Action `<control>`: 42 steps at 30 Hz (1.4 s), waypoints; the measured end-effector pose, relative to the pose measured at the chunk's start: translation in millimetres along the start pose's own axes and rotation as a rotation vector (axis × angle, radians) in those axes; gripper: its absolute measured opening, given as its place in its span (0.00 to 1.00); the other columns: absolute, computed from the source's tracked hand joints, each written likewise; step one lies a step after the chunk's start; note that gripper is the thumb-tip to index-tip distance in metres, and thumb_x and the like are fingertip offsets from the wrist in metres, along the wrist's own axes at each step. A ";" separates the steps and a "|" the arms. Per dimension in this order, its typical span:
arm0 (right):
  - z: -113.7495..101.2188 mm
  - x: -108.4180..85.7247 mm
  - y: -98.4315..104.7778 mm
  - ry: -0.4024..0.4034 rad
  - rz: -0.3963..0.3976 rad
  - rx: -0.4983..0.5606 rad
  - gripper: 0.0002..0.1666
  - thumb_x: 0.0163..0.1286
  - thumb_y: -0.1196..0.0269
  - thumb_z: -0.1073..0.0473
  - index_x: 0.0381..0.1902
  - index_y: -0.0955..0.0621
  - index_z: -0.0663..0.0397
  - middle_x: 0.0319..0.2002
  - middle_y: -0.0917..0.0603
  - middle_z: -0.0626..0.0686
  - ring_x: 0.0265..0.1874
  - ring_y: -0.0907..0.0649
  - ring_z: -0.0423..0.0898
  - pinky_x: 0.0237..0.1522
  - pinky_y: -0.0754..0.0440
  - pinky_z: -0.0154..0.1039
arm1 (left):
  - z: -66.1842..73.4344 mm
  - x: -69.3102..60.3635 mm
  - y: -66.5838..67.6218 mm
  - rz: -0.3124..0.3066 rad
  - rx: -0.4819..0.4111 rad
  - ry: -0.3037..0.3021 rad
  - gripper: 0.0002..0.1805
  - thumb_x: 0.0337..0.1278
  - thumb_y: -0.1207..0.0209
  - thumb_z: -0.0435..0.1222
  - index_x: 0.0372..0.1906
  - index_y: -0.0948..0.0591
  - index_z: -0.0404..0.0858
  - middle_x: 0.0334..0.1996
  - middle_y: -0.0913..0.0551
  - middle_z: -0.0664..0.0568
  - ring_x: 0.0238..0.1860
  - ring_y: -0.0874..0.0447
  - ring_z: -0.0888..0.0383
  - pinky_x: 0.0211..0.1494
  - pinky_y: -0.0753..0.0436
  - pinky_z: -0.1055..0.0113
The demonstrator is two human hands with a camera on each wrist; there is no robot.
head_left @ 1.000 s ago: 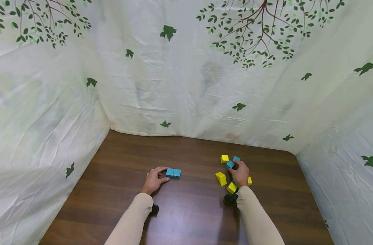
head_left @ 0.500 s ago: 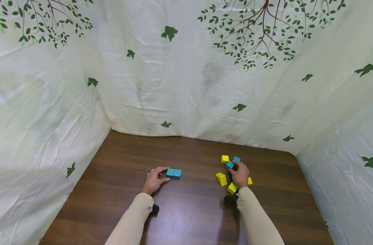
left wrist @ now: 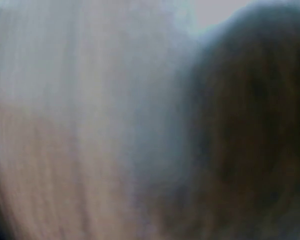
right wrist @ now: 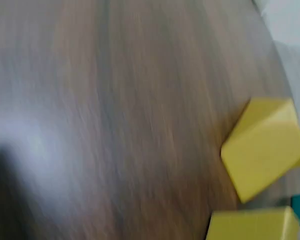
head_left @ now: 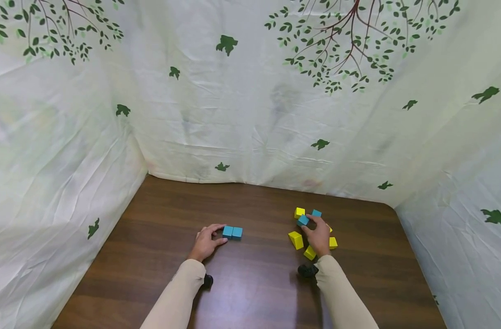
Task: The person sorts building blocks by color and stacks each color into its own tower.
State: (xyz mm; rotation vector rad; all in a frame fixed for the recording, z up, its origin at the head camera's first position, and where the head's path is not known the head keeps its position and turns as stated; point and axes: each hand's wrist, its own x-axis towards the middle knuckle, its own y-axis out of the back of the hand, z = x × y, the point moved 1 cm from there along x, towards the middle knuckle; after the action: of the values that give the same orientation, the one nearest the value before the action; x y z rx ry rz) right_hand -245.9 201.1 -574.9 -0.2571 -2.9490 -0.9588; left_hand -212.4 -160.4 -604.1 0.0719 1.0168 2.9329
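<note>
On the table's right side, the right hand pinches one blue cube — probably for a sure grip; around it are another blue cube and five visible yellow blocks. The left hand pinches the end of two joined cubes — likely steadying them.

Creased pale cloth, printed with leafy branches at one o'clock, hangs behind a brown wood-grained table at six.

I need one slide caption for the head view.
Left hand at two blue cubes, right hand pinching another blue cube among yellow blocks on a wood-grain table.
</note>
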 end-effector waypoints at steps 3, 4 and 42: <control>-6.8 -6.4 -6.8 0.015 -0.007 0.044 0.24 0.63 0.34 0.67 0.58 0.22 0.64 0.55 0.22 0.65 0.54 0.22 0.61 0.54 0.24 0.56 | -0.2 -0.1 0.8 -0.001 -0.006 -0.005 0.24 0.51 0.31 0.34 0.56 0.19 0.40 0.54 0.20 0.48 0.42 0.28 0.52 0.53 0.39 0.52; -10.3 -8.7 -9.2 0.024 -0.009 0.058 0.24 0.63 0.34 0.67 0.57 0.22 0.64 0.54 0.22 0.64 0.53 0.22 0.60 0.54 0.24 0.56 | -0.3 -0.3 1.0 -0.002 -0.008 -0.007 0.24 0.51 0.31 0.34 0.56 0.19 0.40 0.54 0.20 0.48 0.42 0.28 0.52 0.53 0.39 0.52; -109.5 -44.2 -128.5 0.216 -0.165 0.160 0.20 0.54 0.28 0.68 0.47 0.16 0.57 0.42 0.15 0.54 0.42 0.17 0.51 0.45 0.19 0.46 | -3.4 1.8 -1.4 0.004 -0.003 -0.008 0.23 0.53 0.32 0.36 0.56 0.19 0.40 0.53 0.19 0.48 0.41 0.27 0.53 0.53 0.38 0.51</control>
State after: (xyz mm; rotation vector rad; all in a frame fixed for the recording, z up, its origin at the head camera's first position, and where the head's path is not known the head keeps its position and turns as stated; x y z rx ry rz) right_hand -226.1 28.0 -564.4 0.0909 -2.8574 -0.7063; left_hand -214.3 -161.3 -607.6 0.0852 1.0117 2.9354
